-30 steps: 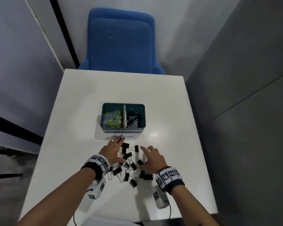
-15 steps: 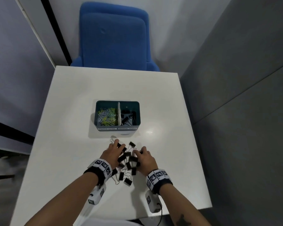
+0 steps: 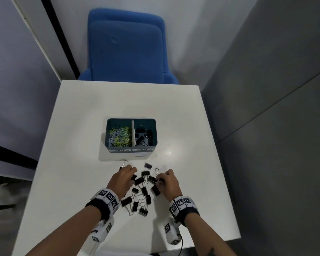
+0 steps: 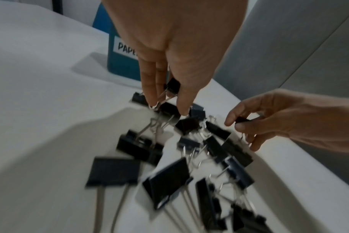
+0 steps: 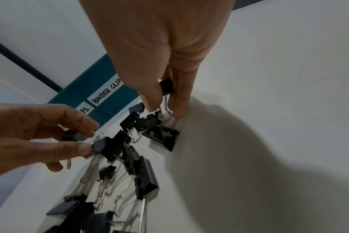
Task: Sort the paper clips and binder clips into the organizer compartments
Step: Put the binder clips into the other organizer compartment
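Wristbands with black-and-white marker squares sit nearest, one on each forearm, each with a small white camera unit hanging below. Between the wrists a loose scatter of black binder clips lies on the white table, wire handles crossing one another.

The left hand reaches down into the far-left edge of that scatter. Its fingers and thumb are curled in a pinch round a small binder clip, which the left wrist view shows gripped by body and wire, above the clips on the table. Another clip with its silver loop sticks out just beyond the knuckles.

The right hand works at the far-right edge of the pile, a little apart from the left. Its thumb and fingers are closed in a pinch on another small binder clip, black body up by the palm, wire handles pointing down toward the tabletop. A larger clip lies on its side just below those fingertips.

Beyond both hands stands the teal organizer, two white labels on its near wall. The compartment ahead of the left hand holds yellow, green and silver paper clips; the one ahead of the right hand, past a white divider, holds black binder clips.

Farther off, a blue chair is drawn up to the table's far edge, grey walls on either side.
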`<state>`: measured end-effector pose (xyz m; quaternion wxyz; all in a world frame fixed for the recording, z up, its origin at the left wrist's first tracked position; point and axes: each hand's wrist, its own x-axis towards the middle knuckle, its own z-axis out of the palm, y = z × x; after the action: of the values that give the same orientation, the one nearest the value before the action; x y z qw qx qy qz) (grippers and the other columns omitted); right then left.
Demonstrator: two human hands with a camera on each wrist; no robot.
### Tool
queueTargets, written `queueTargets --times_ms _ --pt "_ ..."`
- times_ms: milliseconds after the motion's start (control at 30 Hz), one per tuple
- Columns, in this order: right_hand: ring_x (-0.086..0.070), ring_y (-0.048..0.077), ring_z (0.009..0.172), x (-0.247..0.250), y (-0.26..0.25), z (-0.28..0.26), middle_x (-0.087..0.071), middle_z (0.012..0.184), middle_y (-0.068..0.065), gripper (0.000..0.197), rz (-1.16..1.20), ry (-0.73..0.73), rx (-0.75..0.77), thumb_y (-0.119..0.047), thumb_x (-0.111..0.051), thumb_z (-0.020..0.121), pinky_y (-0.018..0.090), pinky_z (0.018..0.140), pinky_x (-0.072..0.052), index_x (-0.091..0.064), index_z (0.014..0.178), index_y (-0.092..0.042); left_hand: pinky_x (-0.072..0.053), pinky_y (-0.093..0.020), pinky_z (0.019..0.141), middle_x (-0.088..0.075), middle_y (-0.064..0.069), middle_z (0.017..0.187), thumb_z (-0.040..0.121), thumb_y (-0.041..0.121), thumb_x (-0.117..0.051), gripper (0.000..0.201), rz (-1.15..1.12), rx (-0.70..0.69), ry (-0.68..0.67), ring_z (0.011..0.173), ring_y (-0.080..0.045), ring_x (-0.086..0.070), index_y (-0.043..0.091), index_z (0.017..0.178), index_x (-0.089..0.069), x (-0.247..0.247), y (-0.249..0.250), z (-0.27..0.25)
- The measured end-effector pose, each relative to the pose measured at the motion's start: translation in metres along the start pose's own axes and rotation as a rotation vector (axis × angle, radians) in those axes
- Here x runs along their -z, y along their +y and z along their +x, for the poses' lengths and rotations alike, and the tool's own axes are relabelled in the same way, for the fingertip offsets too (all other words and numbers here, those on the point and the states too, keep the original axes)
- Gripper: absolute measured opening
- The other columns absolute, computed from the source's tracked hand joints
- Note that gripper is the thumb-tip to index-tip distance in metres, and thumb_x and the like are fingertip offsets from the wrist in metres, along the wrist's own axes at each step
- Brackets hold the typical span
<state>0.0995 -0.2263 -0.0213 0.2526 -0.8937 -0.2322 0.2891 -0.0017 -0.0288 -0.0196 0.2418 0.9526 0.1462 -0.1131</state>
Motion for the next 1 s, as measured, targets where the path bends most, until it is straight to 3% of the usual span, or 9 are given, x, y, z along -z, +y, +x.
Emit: queueTargets --times_ms 100,233,367,433,533,667,800,900,1000 --pt "-0.057 0.024 0.085 0.005 0.001 -0.004 -0.050 0.101 0.003 0.026 -0.032 0.068 0.064 -0.011 -0.059 0.084 0.026 0.073 -0.043 -0.066 0.107 -0.017 -0.050 -0.032 0.069 -0.056 0.003 0.101 0.085 0.020 -0.065 0.016 -0.042 -0.061 0.090 0.088 -0.018 -0.058 0.016 0.099 -0.061 0.025 0.012 0.005" --pt "-0.058 0.021 0.089 0.022 -0.014 0.001 -0.057 0.100 0.002 0.032 -0.068 0.110 0.107 -0.005 -0.056 0.084 0.028 0.074 -0.043 -0.061 0.113 -0.019 -0.048 -0.016 0.069 -0.058 0.005 0.103 0.087 0.026 -0.066 0.018 -0.137 -0.130 0.253 0.075 -0.007 -0.056 0.015 0.102 -0.063 0.077 0.043 0.030" --pt "-0.060 0.021 0.084 0.047 -0.048 0.017 -0.060 0.095 0.002 0.025 -0.073 0.213 0.171 -0.007 -0.058 0.082 0.026 0.068 -0.044 -0.064 0.103 -0.019 -0.053 -0.031 0.081 -0.053 0.002 0.123 0.082 0.036 -0.071 0.046 -0.241 -0.019 0.326 0.094 -0.014 -0.059 0.017 0.122 -0.056 0.116 0.060 0.066" --pt "-0.060 0.020 0.084 0.065 -0.071 0.029 -0.061 0.096 0.003 0.025 -0.051 0.289 0.217 -0.007 -0.060 0.082 0.025 0.069 -0.044 -0.064 0.103 -0.019 -0.053 -0.035 0.078 -0.047 0.002 0.129 0.079 0.038 -0.074 0.057 -0.195 0.023 0.339 0.096 -0.016 -0.058 0.018 0.128 -0.052 0.121 0.058 0.070" --pt "-0.060 0.018 0.084 0.090 -0.105 0.051 -0.064 0.096 0.002 0.025 0.029 0.372 0.273 -0.009 -0.065 0.082 0.025 0.070 -0.045 -0.064 0.105 -0.020 -0.050 -0.028 0.068 -0.052 0.002 0.117 0.083 0.027 -0.072 0.037 -0.109 0.033 0.367 0.086 -0.014 -0.058 0.017 0.116 -0.057 0.112 0.047 0.055" --pt "-0.062 0.013 0.079 0.106 -0.126 0.068 -0.067 0.095 -0.005 0.034 0.075 0.392 0.232 -0.032 -0.067 0.085 0.025 0.069 -0.045 -0.059 0.117 -0.025 -0.041 -0.020 0.064 -0.056 0.003 0.114 0.086 0.025 -0.067 0.027 -0.038 0.049 0.254 0.083 -0.011 -0.058 0.019 0.111 -0.060 0.075 0.014 0.014" --pt "-0.063 0.013 0.081 0.086 -0.106 0.054 -0.068 0.100 -0.006 0.033 0.004 0.303 0.203 -0.036 -0.064 0.087 0.024 0.068 -0.040 -0.059 0.118 -0.025 -0.049 -0.036 0.080 -0.038 -0.002 0.136 0.075 0.058 -0.068 0.079 0.096 0.192 -0.127 0.115 -0.020 -0.047 0.024 0.138 -0.034 0.035 -0.027 -0.027" --pt "-0.063 0.019 0.095 0.057 -0.074 0.035 -0.065 0.113 0.000 0.041 -0.196 0.069 0.183 -0.033 -0.064 0.086 0.029 0.075 -0.049 -0.054 0.126 -0.026 -0.045 -0.039 0.089 -0.012 -0.006 0.155 0.069 0.059 -0.070 0.110 0.161 0.207 -0.319 0.131 -0.026 -0.030 0.028 0.151 -0.003 0.013 -0.042 -0.053" --pt "-0.047 0.030 0.118 0.027 -0.040 0.017 -0.040 0.137 0.008 0.084 -0.426 -0.236 0.106 -0.032 -0.074 0.075 0.041 0.087 -0.050 -0.026 0.144 -0.032 -0.045 -0.037 0.092 0.000 -0.005 0.159 0.075 0.046 -0.070 0.104 0.157 0.186 -0.309 0.136 -0.025 -0.024 0.032 0.151 0.001 -0.005 -0.043 -0.067"
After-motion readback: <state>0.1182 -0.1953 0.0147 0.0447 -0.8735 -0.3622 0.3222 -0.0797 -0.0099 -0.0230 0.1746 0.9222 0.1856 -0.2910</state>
